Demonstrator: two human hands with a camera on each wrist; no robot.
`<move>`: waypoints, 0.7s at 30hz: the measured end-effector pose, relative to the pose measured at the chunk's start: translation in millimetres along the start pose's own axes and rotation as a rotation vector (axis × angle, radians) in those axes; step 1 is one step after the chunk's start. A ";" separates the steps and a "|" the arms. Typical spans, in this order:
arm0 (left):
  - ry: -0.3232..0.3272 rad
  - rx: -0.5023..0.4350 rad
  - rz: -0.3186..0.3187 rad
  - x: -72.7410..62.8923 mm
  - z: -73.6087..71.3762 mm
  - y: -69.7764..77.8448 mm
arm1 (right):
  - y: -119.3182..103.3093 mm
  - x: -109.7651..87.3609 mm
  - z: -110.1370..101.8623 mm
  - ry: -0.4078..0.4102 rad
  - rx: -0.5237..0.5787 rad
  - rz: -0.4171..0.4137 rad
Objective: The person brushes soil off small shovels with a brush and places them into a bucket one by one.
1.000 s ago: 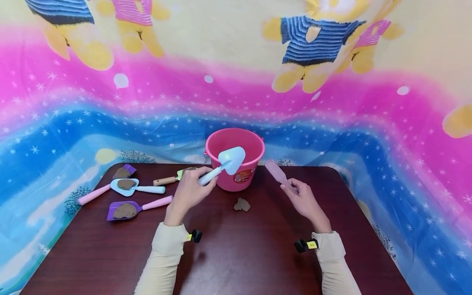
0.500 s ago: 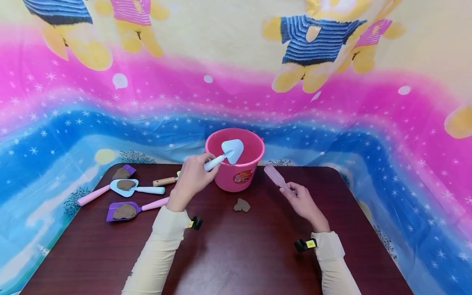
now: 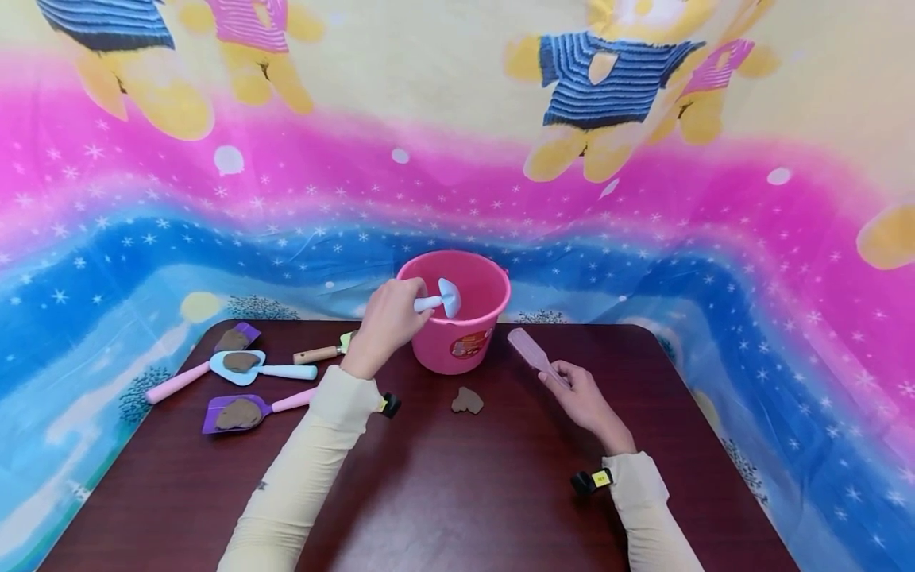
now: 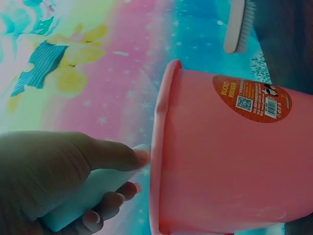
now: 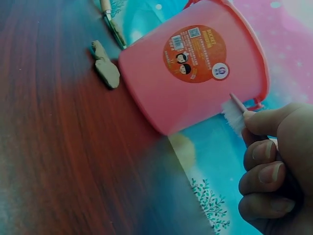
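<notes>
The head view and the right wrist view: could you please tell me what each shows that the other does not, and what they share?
Only the head view shows the left hand holding the pale blue trowel with its blade inside the bucket, and the three clay-laden scoops at the table's left.

Only the right wrist view shows the white bristles of the pink brush and the round sticker's printing up close.

Both show the pink bucket, the loose clay lump on the dark red table, the wooden-handled tool, and the right hand gripping the brush.
</notes>
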State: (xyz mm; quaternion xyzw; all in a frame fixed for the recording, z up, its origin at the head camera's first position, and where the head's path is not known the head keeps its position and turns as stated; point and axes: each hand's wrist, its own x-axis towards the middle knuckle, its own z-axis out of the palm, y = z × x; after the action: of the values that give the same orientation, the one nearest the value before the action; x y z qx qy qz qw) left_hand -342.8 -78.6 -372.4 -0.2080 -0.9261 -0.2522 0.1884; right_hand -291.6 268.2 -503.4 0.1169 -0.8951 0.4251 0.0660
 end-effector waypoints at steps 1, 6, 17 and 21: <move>-0.010 0.008 0.002 3.0 0.9 0.1 | 0.0 -0.6 0.5 0.000 0.001 0.002; -0.028 0.021 0.009 14.1 7.6 -1.2 | 1.5 -3.7 4.6 -0.017 0.002 0.004; -0.004 0.004 -0.016 29.5 20.4 -2.6 | 1.3 -9.4 8.7 -0.052 0.023 0.007; -0.033 -0.022 -0.044 35.7 26.4 -5.0 | 1.9 -11.4 9.4 -0.060 0.032 0.010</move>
State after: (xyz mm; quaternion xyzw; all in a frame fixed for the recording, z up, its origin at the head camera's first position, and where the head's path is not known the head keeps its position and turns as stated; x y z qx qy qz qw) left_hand -381.7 -57.8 -379.3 -0.1939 -0.9306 -0.2627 0.1652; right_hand -281.3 263.8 -513.2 0.1262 -0.8903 0.4362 0.0351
